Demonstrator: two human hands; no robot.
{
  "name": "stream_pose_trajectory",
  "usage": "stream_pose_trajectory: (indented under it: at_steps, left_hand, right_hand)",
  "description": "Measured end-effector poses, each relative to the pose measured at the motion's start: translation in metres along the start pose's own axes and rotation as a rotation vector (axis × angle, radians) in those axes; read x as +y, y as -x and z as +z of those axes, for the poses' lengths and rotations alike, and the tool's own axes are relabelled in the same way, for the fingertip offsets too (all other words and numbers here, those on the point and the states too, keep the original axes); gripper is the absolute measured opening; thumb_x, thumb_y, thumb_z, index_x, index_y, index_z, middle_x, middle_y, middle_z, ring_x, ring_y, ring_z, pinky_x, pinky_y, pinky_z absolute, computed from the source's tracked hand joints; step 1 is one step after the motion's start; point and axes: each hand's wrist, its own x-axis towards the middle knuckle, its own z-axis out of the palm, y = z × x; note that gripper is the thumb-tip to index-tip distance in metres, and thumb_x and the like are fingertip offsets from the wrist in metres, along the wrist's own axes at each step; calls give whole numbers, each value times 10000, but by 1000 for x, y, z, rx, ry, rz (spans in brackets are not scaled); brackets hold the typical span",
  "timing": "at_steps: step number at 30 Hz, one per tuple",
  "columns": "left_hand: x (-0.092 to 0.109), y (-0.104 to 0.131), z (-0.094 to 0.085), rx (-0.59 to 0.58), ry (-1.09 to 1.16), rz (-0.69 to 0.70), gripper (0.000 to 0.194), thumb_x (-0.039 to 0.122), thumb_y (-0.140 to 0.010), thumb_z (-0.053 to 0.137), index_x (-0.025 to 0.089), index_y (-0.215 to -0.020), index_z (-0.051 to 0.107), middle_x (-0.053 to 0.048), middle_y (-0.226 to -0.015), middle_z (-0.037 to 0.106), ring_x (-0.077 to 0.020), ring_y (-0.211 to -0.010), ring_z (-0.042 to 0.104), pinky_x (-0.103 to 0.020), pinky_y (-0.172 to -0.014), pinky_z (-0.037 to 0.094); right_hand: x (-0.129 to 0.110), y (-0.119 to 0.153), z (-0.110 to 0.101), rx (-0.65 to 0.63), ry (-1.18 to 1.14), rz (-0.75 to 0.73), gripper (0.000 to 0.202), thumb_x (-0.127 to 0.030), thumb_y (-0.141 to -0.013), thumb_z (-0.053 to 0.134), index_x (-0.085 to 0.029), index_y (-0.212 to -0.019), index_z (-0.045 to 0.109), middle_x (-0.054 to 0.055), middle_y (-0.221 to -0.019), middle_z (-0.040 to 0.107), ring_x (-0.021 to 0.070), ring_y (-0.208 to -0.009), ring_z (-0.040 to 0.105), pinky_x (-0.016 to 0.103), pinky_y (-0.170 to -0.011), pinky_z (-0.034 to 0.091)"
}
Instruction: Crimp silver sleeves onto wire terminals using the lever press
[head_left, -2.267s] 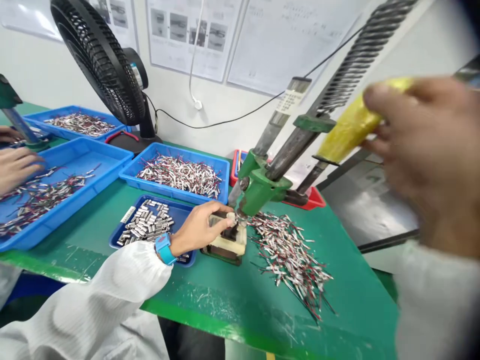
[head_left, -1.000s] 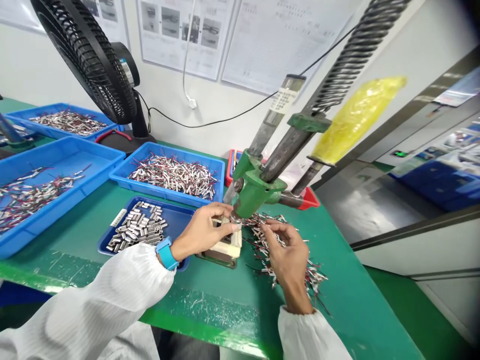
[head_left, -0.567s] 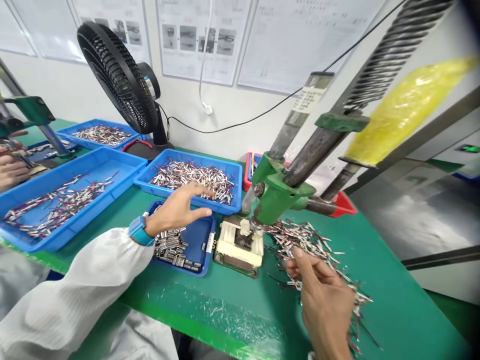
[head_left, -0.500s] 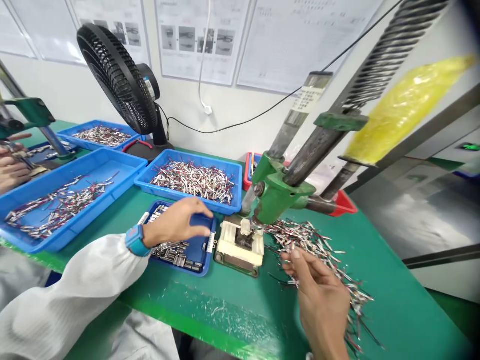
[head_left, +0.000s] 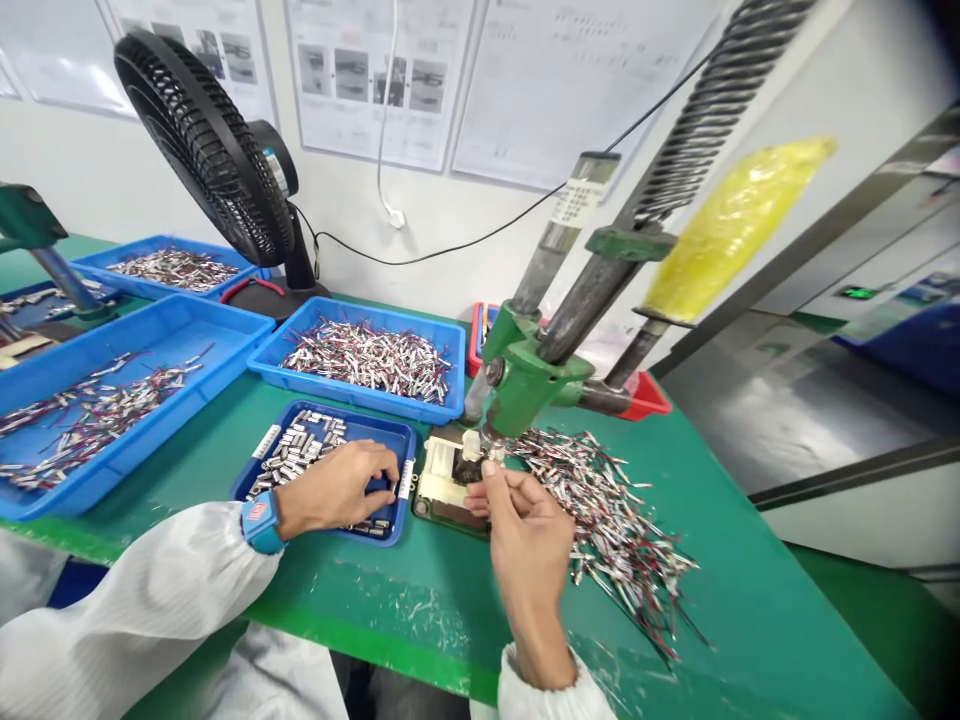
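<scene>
My left hand (head_left: 337, 487), with a blue watch at the wrist, is over the small blue tray (head_left: 251, 470) of short metal cylinders (head_left: 296, 450). Its thumb and fingertips curl toward each other at the tray's right side; whatever lies between them is too small to name. My right hand (head_left: 529, 530) is at the cream-coloured fixture (head_left: 439, 478) under the green press (head_left: 517, 385), thumb and fingers pinched together. What it pinches is hidden. Just right of this hand a pile of wired parts (head_left: 607, 510) is spread on the green table (head_left: 757, 610).
Larger blue trays (head_left: 454, 385) of wired parts stand behind and to the left. A black fan (head_left: 206, 150) is at the back. The press lever with its yellow-wrapped handle (head_left: 739, 235) rises on the right. A red bin (head_left: 651, 397) sits behind the press.
My right hand has moved left from the pile to the fixture. My left hand has come down lower over the small tray, its fingers more curled. The view has shifted slightly to the right.
</scene>
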Motion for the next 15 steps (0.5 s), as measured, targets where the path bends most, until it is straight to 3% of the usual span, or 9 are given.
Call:
stream_pose_trajectory:
  at_steps: [3,6,8,11,15]
  left_hand:
    - [1,-1,3,52,103,-31,152,63,-774,695,169,-871,646,-12,-797,710,-182,-738,669,-273,-691,495]
    - [4,-5,2,105,174,-49,83,97,-837,651,176,-856,638,3,-797,722,-143,-719,674,-244,-694,526]
    - [9,-9,0,173,280,-83,47,176,-870,681,171,-917,681,-14,-840,752,-149,-758,695,-257,-733,560]
    - [17,-19,-2,285,538,-157,167,270,-837,766,162,-965,767,-41,-874,796,-181,-797,730,-299,-778,598]
    - [31,-34,0,348,867,-202,234,334,-781,835,166,-943,822,-69,-949,828,-227,-876,774,-356,-860,630]
  right_hand:
    - [-2,-1,2,-63,-61,90,546,-661,-708,804,-132,-692,672,67,-613,686,159,-500,646,237,-500,535]
    - [-5,-2,3,-92,-102,141,540,-653,-678,827,-138,-686,665,52,-601,675,150,-488,638,227,-485,525]
    - [-5,-4,3,-112,-101,164,545,-661,-669,825,-141,-693,663,45,-590,667,144,-477,627,223,-475,515]
    - [-3,-5,1,-142,-38,187,583,-708,-662,797,-149,-662,630,46,-567,652,141,-461,613,217,-459,497]
    - [5,-7,-2,-144,96,188,622,-766,-671,745,-163,-646,597,42,-552,635,132,-432,584,194,-397,422]
